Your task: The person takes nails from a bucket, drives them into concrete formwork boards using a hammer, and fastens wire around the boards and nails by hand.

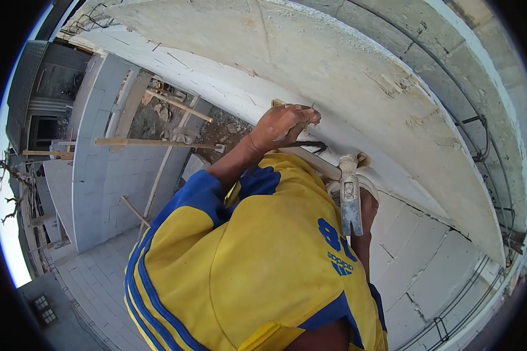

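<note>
My left hand (pixel 284 124) is raised beside the pale panel (pixel 357 82), its fingers pinched together. A thin dark tip, looking like a nail (pixel 312 106), sticks up at the fingertips. Just below that hand is a bundle of dark strands, perhaps wire (pixel 310 144). A claw hammer (pixel 350 190) with a worn metal head is in front of my right hand (pixel 364 159), its claw pointing down toward my shirt. Most of the right hand is hidden behind the hammer head; it appears closed on the hammer. A light wooden strip (pixel 316 162), possibly the handle, runs left from the head.
A pale block wall (pixel 416 257) stands at lower right. Dark conduit (pixel 451 88) runs along the curved edge at upper right. Wooden poles (pixel 152 142) project on the left, above rubble-covered ground (pixel 158 117). Another block wall (pixel 102 169) stands there.
</note>
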Demonstrator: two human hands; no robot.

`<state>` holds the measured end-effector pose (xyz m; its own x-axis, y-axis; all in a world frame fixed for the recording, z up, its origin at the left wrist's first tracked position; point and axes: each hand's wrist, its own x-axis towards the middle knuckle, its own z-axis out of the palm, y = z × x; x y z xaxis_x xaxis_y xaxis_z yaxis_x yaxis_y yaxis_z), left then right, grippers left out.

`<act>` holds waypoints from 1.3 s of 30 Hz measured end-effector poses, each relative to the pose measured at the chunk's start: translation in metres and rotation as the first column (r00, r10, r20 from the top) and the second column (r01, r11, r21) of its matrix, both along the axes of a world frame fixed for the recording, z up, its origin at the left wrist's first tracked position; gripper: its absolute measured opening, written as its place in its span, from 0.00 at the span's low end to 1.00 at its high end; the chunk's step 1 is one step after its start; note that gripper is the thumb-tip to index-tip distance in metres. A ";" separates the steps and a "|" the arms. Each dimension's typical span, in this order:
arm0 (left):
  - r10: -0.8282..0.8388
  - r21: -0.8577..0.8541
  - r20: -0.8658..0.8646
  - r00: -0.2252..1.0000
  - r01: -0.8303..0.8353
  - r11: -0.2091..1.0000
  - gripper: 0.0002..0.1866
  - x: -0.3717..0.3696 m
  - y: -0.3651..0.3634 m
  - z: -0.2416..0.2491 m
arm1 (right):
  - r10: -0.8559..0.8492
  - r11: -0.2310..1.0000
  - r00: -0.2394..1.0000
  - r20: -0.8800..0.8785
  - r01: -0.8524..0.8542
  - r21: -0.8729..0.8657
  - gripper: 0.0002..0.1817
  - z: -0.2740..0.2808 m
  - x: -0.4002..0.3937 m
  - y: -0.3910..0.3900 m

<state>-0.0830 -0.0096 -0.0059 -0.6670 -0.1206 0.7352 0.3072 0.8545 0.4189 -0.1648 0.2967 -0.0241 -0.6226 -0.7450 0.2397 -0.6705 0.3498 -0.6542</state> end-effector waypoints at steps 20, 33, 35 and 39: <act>-0.200 0.092 0.039 0.979 0.196 0.976 0.21 -0.022 0.014 -0.005 | 0.126 0.992 0.992 -0.005 -0.126 0.014 0.29 0.027 0.016 -0.014; -0.197 0.096 0.086 0.977 0.189 0.977 0.13 -0.022 0.010 -0.007 | 0.094 0.995 0.995 -0.013 -0.094 -0.019 0.27 0.032 0.013 -0.020; -0.223 0.132 0.082 0.971 0.212 0.968 0.13 -0.025 0.008 -0.012 | 0.094 0.995 0.995 -0.018 -0.095 -0.030 0.28 0.028 0.012 -0.021; -0.193 0.088 0.077 0.978 0.186 0.979 0.13 -0.024 0.012 -0.007 | 0.119 0.992 0.992 0.045 -0.117 -0.041 0.27 0.026 0.016 -0.024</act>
<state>-0.1073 0.0020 -0.0132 -0.7425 -0.0421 0.6685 0.4211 0.7468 0.5148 -0.1487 0.2729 0.0019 -0.5422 -0.8047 0.2418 -0.6737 0.2444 -0.6974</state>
